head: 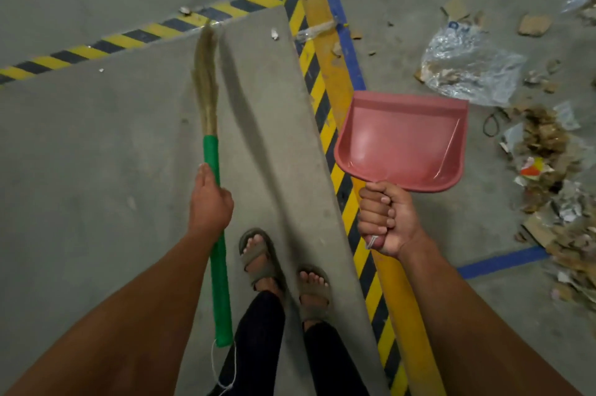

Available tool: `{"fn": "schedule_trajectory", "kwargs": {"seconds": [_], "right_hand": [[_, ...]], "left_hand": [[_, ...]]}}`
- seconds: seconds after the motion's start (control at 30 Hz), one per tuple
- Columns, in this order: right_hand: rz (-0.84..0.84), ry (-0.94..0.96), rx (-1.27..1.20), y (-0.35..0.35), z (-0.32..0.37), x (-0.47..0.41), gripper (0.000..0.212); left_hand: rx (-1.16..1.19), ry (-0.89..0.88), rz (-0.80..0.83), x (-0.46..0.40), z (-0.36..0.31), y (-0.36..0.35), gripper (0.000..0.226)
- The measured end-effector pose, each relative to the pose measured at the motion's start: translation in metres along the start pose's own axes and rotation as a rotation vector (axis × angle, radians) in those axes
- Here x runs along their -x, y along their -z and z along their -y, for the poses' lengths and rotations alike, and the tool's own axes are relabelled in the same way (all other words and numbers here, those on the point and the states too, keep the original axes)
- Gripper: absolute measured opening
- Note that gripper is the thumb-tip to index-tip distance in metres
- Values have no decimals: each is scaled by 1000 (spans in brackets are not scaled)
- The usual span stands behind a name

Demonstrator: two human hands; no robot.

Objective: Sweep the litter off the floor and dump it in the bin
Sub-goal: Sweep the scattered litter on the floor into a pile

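While gripped: broom [211, 150]; dustpan [403, 141].

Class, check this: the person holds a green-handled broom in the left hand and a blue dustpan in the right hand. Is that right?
Not quite. The head view shows the dustpan in the right hand is pinkish red, not blue. The green-handled broom is indeed in the left hand.

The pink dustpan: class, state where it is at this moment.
In the head view the pink dustpan is right of centre, held in the air by the right hand, above the yellow floor stripe and near the crumpled clear plastic bag.
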State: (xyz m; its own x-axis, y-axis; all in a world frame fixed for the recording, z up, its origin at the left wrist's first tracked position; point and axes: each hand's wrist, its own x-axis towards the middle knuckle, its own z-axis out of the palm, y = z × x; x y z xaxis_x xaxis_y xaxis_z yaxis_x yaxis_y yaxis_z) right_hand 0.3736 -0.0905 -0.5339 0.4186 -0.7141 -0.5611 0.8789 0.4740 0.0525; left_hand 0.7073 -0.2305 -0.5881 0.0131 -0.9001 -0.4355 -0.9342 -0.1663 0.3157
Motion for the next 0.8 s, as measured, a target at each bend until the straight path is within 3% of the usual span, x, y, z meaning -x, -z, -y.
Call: {"fn": "schedule_trajectory", "kwargs": {"seconds": [0.13, 0.23, 0.63, 0.8], "right_hand": [[-26, -43, 41, -12, -5, -34, 38], [-51, -76, 49, -13, -7, -50, 38], [-80, -92, 15, -23, 16, -88, 39], [-153, -60, 60, -41, 21, -103, 40]], "left_hand": [[41, 204, 16, -35, 9, 13, 43], [15, 244, 164, -67, -10, 15, 45], [-206, -493, 528, -130, -95, -10, 72], [-181, -673, 460, -129, -61, -1, 76]]}}
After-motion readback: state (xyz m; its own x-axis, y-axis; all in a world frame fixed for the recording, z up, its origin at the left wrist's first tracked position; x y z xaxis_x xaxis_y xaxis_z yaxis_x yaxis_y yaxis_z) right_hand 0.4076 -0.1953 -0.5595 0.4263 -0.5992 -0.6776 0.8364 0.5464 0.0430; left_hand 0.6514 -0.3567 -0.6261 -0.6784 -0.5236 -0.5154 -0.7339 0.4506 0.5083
